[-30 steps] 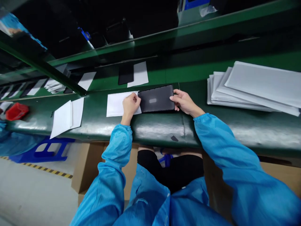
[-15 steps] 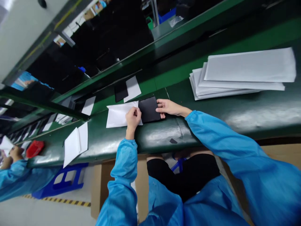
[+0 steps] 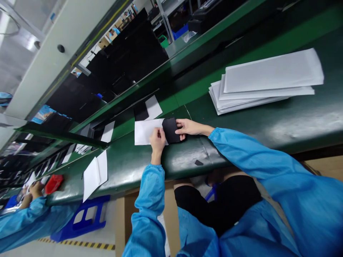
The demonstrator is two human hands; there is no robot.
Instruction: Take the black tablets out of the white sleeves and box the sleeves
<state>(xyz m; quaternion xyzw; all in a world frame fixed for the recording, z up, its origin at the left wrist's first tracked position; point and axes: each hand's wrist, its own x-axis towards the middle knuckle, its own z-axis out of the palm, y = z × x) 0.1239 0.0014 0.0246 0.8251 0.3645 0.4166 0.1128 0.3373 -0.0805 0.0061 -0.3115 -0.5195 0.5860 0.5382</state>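
Note:
A flat black panel [image 3: 169, 131] lies on the green bench, its left part meeting a white paper sleeve [image 3: 142, 132]. Whether the panel is inside the sleeve or just overlaps it, I cannot tell. My right hand [image 3: 183, 129] grips the panel's right edge, thumb on top and fingers at the side. My left hand [image 3: 158, 138] is closed, its curled fingers pinching at the sleeve near where it meets the panel. Just behind lie another black panel [image 3: 140, 111] and a white sheet [image 3: 153, 107].
A stack of white sleeves [image 3: 270, 75] sits at the right on the green bench [image 3: 241, 121]. Folded white papers [image 3: 95, 175] overhang its front edge at left. Farther left are a red tray [image 3: 54, 183], a co-worker's hands [image 3: 35, 190] and a blue stool [image 3: 83, 217].
The view has shifted, moving most things right or left in the picture. Less of the black panel's length shows beside the sleeve. Both hands keep their holds.

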